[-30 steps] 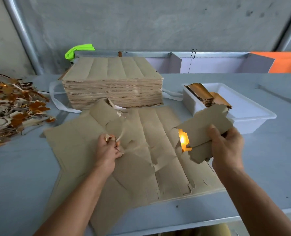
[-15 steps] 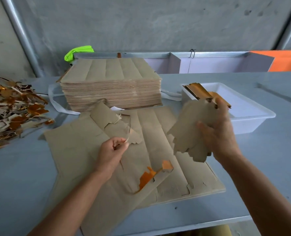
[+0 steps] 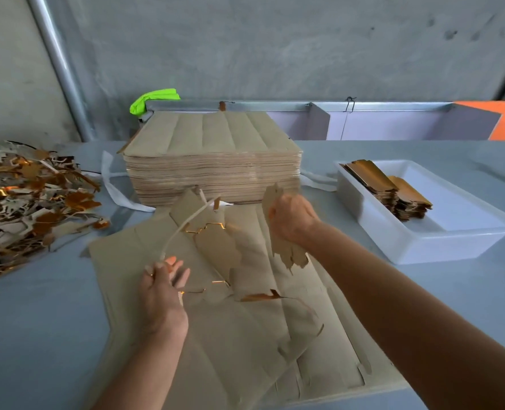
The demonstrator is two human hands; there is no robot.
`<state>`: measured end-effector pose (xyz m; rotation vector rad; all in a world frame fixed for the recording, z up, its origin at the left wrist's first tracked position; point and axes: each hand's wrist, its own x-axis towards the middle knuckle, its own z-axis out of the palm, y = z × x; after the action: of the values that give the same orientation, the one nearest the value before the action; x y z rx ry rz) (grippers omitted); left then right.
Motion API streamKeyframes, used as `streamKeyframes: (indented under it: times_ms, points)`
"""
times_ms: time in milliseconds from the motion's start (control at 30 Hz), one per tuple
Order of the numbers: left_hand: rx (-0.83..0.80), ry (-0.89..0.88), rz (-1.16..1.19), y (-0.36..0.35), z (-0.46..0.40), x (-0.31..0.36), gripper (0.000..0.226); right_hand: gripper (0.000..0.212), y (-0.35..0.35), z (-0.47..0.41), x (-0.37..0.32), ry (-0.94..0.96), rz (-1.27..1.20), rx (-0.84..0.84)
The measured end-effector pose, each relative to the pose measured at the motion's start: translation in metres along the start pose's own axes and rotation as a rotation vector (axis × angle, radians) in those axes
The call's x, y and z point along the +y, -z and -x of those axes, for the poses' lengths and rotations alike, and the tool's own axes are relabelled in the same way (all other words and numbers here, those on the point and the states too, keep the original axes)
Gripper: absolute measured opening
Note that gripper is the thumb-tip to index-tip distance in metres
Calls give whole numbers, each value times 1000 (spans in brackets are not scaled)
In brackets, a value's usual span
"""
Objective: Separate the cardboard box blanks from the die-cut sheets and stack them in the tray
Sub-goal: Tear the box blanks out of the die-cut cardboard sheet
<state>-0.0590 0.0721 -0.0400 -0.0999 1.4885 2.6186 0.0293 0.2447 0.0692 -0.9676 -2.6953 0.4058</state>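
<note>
1. held up in the right hand [image 3: 292, 220]: a brown box blank [image 3: 286, 247], gripped near its upper part, jagged lower edge hanging down, raised above the die-cut sheets [image 3: 245, 335] and just in front of the tall stack.
2. fingers of the right hand curled round the blank, back of the hand toward the camera.
3. pinched in the left hand [image 3: 162, 288]: a thin pale waste strip [image 3: 183, 229], arching up and away toward the stack, its far end still joined to a torn flap; thumb and forefinger on the strip, other fingers loosely extended.
4. spread flat on the grey surface [image 3: 38, 335] beneath both hands: loose die-cut sheets, partly torn, gold foil showing at lifted edges.
5. behind them, a tall stack of sheets [image 3: 212, 167], brown side up, with a white strap [image 3: 112, 187] lying round its left base.
6. to the right, a white tray [image 3: 452, 244] holding two short piles of finished blanks [image 3: 393, 190], gold side up, at its far left end.
7. at far left, a heap of scrap trimmings [image 3: 23, 202], brown and gold.
8. beyond the stack, a bright green cloth [image 3: 150, 100] against the concrete wall [image 3: 274, 45].
</note>
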Motion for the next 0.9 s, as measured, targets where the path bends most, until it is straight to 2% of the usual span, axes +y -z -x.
streamKeyframes:
  times_ms: [67, 167, 233, 333, 433, 500, 533, 567, 667, 700, 767, 833, 900]
  points:
    - [3, -14, -13, -2, 2, -1, 28, 15, -12, -13, -18, 65, -5, -88]
    - [-3, -19, -44, -2, 3, -3, 27, 41, -29, -22, -45, 139, -114, -259]
    - [-2, -25, -86, -2, 4, -3, 27, 36, -37, -22, -55, 136, -95, -315]
    - [-24, -50, -163, -7, 9, -1, 28, 12, -40, -18, -57, 78, -7, -293]
    - [-14, -63, -262, -11, 8, 7, 28, 20, -32, -12, -46, -60, -203, -249]
    - [-17, -163, -494, -12, 3, 12, 19, 10, -21, 2, -38, -221, -461, -286]
    - [-48, -229, -668, -14, 2, 16, 20, 9, -16, 11, -34, -279, -548, -312]
    - [-101, -317, -804, -16, 1, 17, 31, 10, -13, 21, -30, -303, -584, -327]
    - [-400, -626, -948, -31, 13, 16, 44, 15, -12, 49, -23, -269, -637, -344]
    - [-495, -666, -1046, -35, 16, 12, 43, 17, -13, 57, -21, -253, -668, -349]
    - [-617, -594, -1254, -36, 15, -2, 35, 18, -17, 68, -15, -272, -709, -354]
    - [-635, -572, -1490, -28, 12, -13, 33, 17, -20, 74, -3, -329, -698, -315]
    - [-598, -589, -1511, -23, 10, -17, 32, 17, -24, 76, 13, -372, -681, -236]
